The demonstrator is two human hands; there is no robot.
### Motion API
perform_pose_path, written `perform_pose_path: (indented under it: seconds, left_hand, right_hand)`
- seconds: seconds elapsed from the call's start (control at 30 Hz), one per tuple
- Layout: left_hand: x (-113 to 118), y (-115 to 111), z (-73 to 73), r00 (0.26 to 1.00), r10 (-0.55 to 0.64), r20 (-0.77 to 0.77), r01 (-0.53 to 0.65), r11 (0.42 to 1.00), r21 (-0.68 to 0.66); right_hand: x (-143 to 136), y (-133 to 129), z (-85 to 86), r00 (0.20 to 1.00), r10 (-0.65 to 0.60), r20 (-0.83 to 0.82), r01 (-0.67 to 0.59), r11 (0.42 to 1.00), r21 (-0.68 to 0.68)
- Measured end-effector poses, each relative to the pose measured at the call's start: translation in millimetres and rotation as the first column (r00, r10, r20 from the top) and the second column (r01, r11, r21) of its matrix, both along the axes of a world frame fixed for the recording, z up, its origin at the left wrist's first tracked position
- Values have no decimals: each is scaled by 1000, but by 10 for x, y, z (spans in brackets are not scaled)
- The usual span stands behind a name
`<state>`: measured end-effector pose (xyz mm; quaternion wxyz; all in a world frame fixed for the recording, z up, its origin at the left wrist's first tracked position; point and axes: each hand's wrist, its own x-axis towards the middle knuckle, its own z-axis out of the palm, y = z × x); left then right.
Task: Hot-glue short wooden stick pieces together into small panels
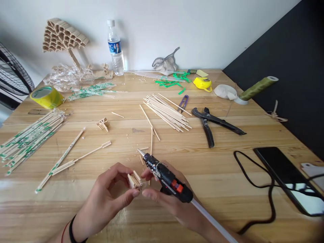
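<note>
My left hand [108, 192] pinches a small block of short wooden stick pieces [135, 180] between thumb and fingers. My right hand [172, 199] has a black hot glue gun [165, 177] in its grip, with the nozzle tilted up toward the far left. A clear glue stick [210, 219] comes out of the gun's back end. The right thumb and a fingertip are close beside the wooden block; whether they touch it I cannot tell. The gun hides part of the right hand's fingers. Cut stick bits [141, 160] lie near the nozzle.
Beyond the hands lie loose wooden sticks [167, 113], purple snips [183, 103] and black cutters [208, 123]. Wrapped chopsticks [32, 138] and yellow tape [47, 97] are on the left. At right, a phone [288, 179] sits by a black cord [272, 199]. A bottle [115, 50] stands behind.
</note>
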<state>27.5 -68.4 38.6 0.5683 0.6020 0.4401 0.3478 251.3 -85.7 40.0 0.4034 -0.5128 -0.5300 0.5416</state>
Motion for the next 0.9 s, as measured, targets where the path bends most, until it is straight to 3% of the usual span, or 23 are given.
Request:
perform_pose_path:
  seconds: [0.17,0.53,0.9]
  left_hand:
    - [22,-18,-32,997,-3,-82,10,997,75]
    - [19,6,-40,998,8,-61,-8,1000,1]
    - [-33,6,-53,998,40,-47,-36,996,85]
  right_hand:
    - [-64,-62,31,1000,-26,15,26,1000,-12]
    - [42,21,130,997,-69,-26,71,995,72]
    - [3,22,9,999,-24,-48,25,1000,10]
